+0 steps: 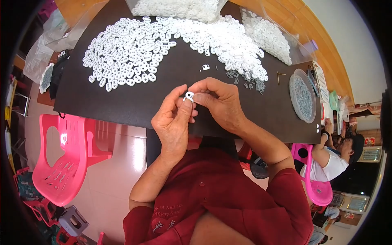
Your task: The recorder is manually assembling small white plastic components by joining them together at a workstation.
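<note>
Nearest to the camera is the person's dark red shirt (pixel 245 196), with both bare forearms extending forward from its short sleeves. Left hand (pixel 173 118) pinches a small white piece (pixel 189 96) between thumb and fingers, the thumb lying along its lower part. Right hand (pixel 222 104) meets the same piece from the right, thumb and forefinger closed on it. Whether a pin is seated in the piece cannot be determined; the fingertips cover part of it.

The held piece has a round hole and is located above the near part of a dark table (pixel 114 104). Beyond the hands, a single loose white part (pixel 206 67) lies apart from the stock. A broad spread of white oval parts (pixel 126 53) occupies the far left; a denser white heap (pixel 234 41) adjoins it on the right. Small grey pins (pixel 256 85) lie at the near edge of that heap. Further right are a thin gold-coloured rod (pixel 279 77) and a round clear tray (pixel 291 96) of grey pieces. A pink chair (pixel 61 179) stands left of the table.
</note>
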Tool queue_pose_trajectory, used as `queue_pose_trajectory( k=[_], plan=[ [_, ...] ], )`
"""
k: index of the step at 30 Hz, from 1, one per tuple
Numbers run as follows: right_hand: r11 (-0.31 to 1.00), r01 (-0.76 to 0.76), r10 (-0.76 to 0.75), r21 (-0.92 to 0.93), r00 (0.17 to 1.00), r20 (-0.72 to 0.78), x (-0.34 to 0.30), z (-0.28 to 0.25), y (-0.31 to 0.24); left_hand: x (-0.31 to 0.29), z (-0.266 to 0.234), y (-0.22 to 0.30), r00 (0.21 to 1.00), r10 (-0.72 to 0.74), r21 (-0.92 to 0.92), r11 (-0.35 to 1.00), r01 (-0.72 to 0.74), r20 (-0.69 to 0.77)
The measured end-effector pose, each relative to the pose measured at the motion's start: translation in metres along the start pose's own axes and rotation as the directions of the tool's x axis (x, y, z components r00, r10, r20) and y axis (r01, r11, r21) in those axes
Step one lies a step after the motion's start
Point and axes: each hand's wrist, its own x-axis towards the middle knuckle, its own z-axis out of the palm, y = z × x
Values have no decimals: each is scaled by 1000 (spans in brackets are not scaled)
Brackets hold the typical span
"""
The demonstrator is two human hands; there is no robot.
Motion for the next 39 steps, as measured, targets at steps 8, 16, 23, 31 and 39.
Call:
queue_pose_trajectory(
  k=[8,16,23,31,39],
  plan=[
    [926,295,-288,-236,955,65,-2,-5,7,5,4,-3,1000,5,-120,993,-4,1],
    [868,379,-377,-320,923,70,-3,-8,13,6,10,6,990,-132,-278,954,112,-52],
    [761,490,-506,-424,859,85,-5,-8,13,5,10,12,972,-228,-279,938,205,-53],
    [681,549,-603,-485,796,56,-7,-6,12,1,3,2,998,-62,-80,995,60,-27],
    [803,490,-509,-341,860,36,-14,-4,8,-4,-2,3,999,30,11,999,-30,25]
  ],
)
